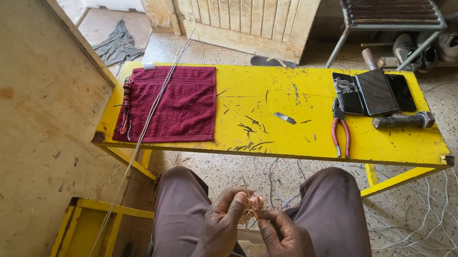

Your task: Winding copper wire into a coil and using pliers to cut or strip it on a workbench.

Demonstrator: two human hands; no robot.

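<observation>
Between my knees, my left hand [223, 221] and my right hand [285, 241] are pinched together on a small tangled bundle of copper wire [255, 204]. The fingers of both hands close on the bundle from either side. I am seated with brown trousers, low in front of a yellow table [273, 145]. Thin wire ends stick up out of the bundle.
On the table lie a maroon towel [177, 102], red-handled pliers [340, 132], a hammer [405, 120], dark phones [374, 92], a small blade [285, 117] and wire scraps. Long thin rods [142, 136] lean across the towel. White wires [446, 239] litter the floor at right; a wall [17, 121] stands at left.
</observation>
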